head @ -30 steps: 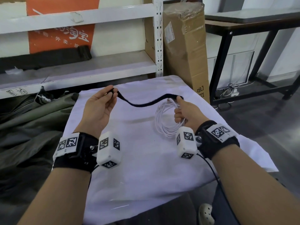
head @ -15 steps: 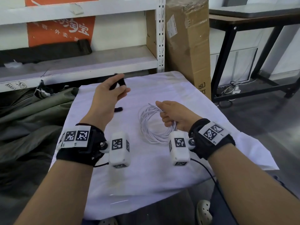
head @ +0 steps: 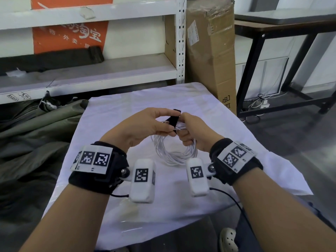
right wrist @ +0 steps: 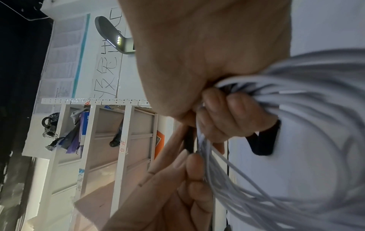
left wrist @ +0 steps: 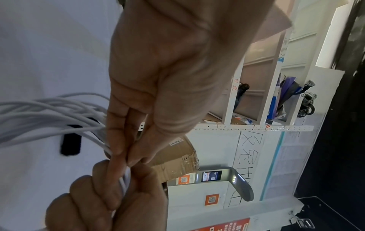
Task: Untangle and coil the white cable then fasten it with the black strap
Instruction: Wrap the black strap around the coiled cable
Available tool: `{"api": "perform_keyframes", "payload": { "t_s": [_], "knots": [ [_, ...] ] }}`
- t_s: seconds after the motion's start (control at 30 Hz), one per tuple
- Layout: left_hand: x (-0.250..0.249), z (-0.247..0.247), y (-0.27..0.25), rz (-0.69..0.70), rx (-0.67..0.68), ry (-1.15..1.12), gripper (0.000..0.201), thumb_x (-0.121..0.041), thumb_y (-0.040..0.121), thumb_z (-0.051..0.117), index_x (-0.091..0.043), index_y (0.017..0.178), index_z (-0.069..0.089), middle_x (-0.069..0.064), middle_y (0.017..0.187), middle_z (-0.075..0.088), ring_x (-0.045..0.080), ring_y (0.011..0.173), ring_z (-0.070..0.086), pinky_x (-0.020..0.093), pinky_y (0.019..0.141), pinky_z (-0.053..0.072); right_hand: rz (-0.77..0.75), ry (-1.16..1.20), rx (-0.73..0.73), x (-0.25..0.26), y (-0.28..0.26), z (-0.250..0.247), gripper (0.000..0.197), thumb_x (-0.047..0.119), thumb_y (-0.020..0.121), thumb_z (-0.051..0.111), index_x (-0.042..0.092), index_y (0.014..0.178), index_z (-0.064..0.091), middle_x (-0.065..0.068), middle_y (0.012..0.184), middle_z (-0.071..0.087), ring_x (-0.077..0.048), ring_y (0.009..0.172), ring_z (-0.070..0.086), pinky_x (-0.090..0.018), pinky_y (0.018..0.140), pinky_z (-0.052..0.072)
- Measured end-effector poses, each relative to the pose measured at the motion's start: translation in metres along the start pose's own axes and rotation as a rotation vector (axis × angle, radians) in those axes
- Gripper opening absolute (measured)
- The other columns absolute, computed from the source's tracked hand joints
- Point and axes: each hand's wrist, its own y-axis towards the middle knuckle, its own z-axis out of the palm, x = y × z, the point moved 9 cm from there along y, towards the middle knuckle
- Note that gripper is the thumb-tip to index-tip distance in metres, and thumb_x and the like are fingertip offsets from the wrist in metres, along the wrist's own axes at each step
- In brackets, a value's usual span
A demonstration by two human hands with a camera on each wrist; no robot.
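The white cable is a coil hanging over the white-covered table. My right hand grips the coil's top, fingers curled round the bunched strands. My left hand meets it there and pinches the black strap between thumb and forefinger against the bundle. A loose end of the black strap hangs below my right fingers, and shows as the strap's end under the cable in the left wrist view. How far the strap goes round the bundle is hidden.
A tall cardboard box stands behind the table, beside a white metal shelf. A black-framed table is at the right. Olive-green fabric lies heaped on the left. The table's near edge is under my forearms.
A second ago the strap stretched between both hands. Then the left hand held it alone, raised. Now the left hand has brought it to the coil's top beside the right hand.
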Motion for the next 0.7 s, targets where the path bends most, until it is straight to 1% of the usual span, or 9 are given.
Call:
{"api": "perform_keyframes", "payload": {
  "t_s": [0.1,0.2,0.27,0.37,0.43,0.5,0.53,0.63,0.7],
  "knots": [
    [0.005,0.004,0.0,-0.007,0.009,0.022,0.045,0.005,0.086,0.061,-0.023,0.121,0.064,0.005,0.112,0.07,0.019,0.086,0.071,0.028,0.087,0.055,0.013,0.03,0.038,0.0,0.001,0.001,0.026,0.031,0.091,0.029,0.014,0.091,0.049,0.005,0.049,0.026,-0.008,0.038,0.016,-0.02,0.039,0.016],
    [0.008,0.007,0.003,0.001,-0.015,0.008,0.043,0.005,0.086,0.061,-0.022,0.119,0.064,0.005,0.102,0.071,0.017,0.082,0.07,0.021,0.074,0.055,0.0,-0.013,0.057,0.001,-0.001,0.003,0.035,0.032,0.096,0.033,0.009,0.08,0.054,0.004,0.049,0.028,-0.008,0.039,0.018,-0.02,0.04,0.017],
    [0.01,0.007,0.005,0.015,-0.048,0.012,0.041,0.004,0.085,0.063,-0.02,0.119,0.064,0.006,0.1,0.07,0.017,0.082,0.07,0.017,0.068,0.053,-0.016,-0.026,0.06,0.003,-0.001,0.003,0.036,0.028,0.098,0.036,0.016,0.074,0.06,0.004,0.049,0.029,-0.007,0.04,0.019,-0.02,0.041,0.018],
    [0.012,0.005,0.007,0.031,-0.093,0.018,0.046,0.001,0.085,0.065,-0.018,0.127,0.06,0.006,0.11,0.068,0.016,0.081,0.071,0.016,0.067,0.052,-0.054,-0.097,0.059,0.007,-0.002,0.001,0.028,0.016,0.098,0.043,0.013,0.073,0.054,0.005,0.049,0.028,-0.007,0.041,0.021,-0.019,0.041,0.02],
    [0.011,0.002,0.007,0.038,-0.113,0.067,0.047,-0.004,0.085,0.066,-0.021,0.128,0.059,0.002,0.108,0.069,0.011,0.073,0.07,0.015,0.065,0.052,-0.075,-0.113,0.052,0.008,-0.002,0.0,0.027,0.015,0.099,0.043,0.013,0.073,0.05,0.004,0.052,0.028,-0.008,0.043,0.022,-0.019,0.041,0.021],
    [0.01,-0.003,0.007,0.043,-0.153,0.188,0.044,-0.013,0.084,0.069,-0.026,0.125,0.061,-0.007,0.101,0.068,0.003,0.064,0.063,0.013,0.062,0.049,-0.082,-0.125,0.053,0.009,-0.002,0.0,0.029,0.016,0.1,0.044,0.013,0.071,0.049,0.004,0.053,0.029,-0.008,0.043,0.023,-0.019,0.041,0.021],
    [0.009,-0.007,0.007,0.055,-0.175,0.29,0.042,-0.02,0.083,0.071,-0.029,0.123,0.062,-0.012,0.102,0.066,0.0,0.065,0.058,0.011,0.062,0.045,-0.081,-0.134,0.059,0.008,-0.003,0.0,0.03,0.016,0.1,0.045,0.013,0.07,0.049,0.005,0.052,0.03,-0.008,0.043,0.023,-0.019,0.041,0.021],
    [0.001,-0.014,0.008,0.114,-0.233,0.63,0.039,-0.037,0.081,0.072,-0.035,0.119,0.064,-0.016,0.111,0.058,-0.002,0.086,0.05,0.009,0.071,0.035,-0.074,-0.145,0.083,0.007,-0.003,0.002,0.028,0.015,0.1,0.045,0.012,0.072,0.048,0.007,0.048,0.032,-0.007,0.041,0.024,-0.018,0.04,0.022],
    [-0.001,-0.014,0.01,0.14,-0.237,0.778,0.038,-0.045,0.081,0.069,-0.038,0.118,0.063,-0.016,0.11,0.056,0.0,0.091,0.05,0.014,0.079,0.037,-0.073,-0.143,0.087,0.008,-0.003,0.002,0.027,0.014,0.1,0.044,0.013,0.073,0.045,0.008,0.047,0.033,-0.006,0.039,0.024,-0.017,0.038,0.021]
  ]
}}
